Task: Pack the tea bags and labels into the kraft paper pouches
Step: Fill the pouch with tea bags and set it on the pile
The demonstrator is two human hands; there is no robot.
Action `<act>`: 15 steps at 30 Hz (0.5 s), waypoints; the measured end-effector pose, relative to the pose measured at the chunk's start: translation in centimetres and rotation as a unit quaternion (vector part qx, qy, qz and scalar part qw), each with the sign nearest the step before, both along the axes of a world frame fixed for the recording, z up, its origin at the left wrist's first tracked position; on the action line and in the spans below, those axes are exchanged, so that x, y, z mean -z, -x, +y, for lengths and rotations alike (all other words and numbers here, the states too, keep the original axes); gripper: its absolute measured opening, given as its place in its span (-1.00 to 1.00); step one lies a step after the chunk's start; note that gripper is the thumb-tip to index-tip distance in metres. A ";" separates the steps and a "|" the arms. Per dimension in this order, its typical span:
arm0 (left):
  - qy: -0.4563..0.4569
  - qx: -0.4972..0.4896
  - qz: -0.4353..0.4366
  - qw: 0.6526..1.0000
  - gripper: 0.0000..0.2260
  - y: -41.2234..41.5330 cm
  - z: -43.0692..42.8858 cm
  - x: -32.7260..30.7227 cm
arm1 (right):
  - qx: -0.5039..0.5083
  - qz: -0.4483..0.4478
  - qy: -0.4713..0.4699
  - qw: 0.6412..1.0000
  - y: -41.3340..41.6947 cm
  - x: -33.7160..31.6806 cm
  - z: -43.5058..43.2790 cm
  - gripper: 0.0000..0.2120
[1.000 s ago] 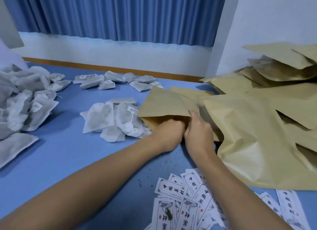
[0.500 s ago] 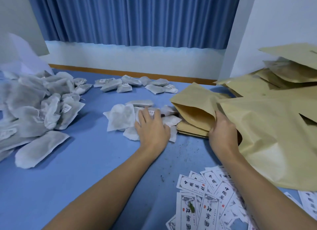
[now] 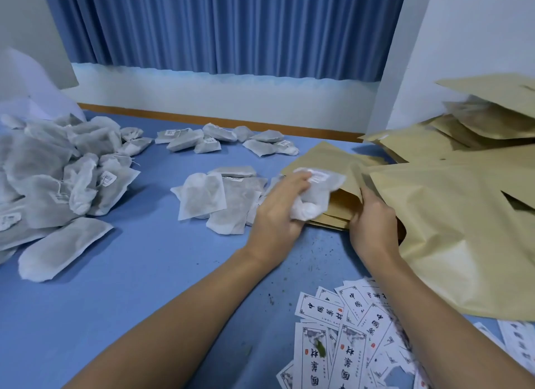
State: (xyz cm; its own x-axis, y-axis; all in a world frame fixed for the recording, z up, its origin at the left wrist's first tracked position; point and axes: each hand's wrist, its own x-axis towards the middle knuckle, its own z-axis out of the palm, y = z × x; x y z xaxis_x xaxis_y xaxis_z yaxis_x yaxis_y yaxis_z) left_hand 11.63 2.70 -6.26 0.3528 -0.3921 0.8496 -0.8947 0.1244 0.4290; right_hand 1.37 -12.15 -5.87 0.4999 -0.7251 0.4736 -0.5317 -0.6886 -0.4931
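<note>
Tea bags (image 3: 58,180) lie heaped at the far left of the blue table (image 3: 144,272), some with small white tags whose print is too small to read. A looser row of tea bags (image 3: 225,141) lies farther back towards the curtain (image 3: 231,26), and a small pile (image 3: 220,197) sits in the middle. Just right of that pile the left hand (image 3: 278,212) grips a crumpled bunch of tea bags (image 3: 315,194), fingers curled round it, at the mouth of a kraft paper pouch (image 3: 318,159). The right hand (image 3: 373,220) holds the open edge of that pouch, thumb raised along the paper. Further right, more kraft pouches (image 3: 448,229) are stacked in a sprawling heap. Near the right forearm, white labels (image 3: 347,339) lie fanned out, printed with black Chinese characters seen upside down, 中 and 国 among them, and small red seals.
</note>
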 end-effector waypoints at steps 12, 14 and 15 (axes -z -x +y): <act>-0.290 -0.037 -0.107 0.950 -0.65 1.5 -2.0 0.0 | -0.017 -0.027 -0.028 0.999 -0.2 0.2 0.1 -0.60; -0.331 -0.069 -0.087 0.937 -0.57 1.3 -3.2 -0.1 | -0.041 -0.041 -0.014 0.998 -0.1 0.2 0.4 -0.59; -0.368 -0.081 -0.079 0.923 -0.51 1.3 -3.9 -0.2 | -0.053 -0.052 -0.003 0.997 -0.2 0.2 0.5 -0.56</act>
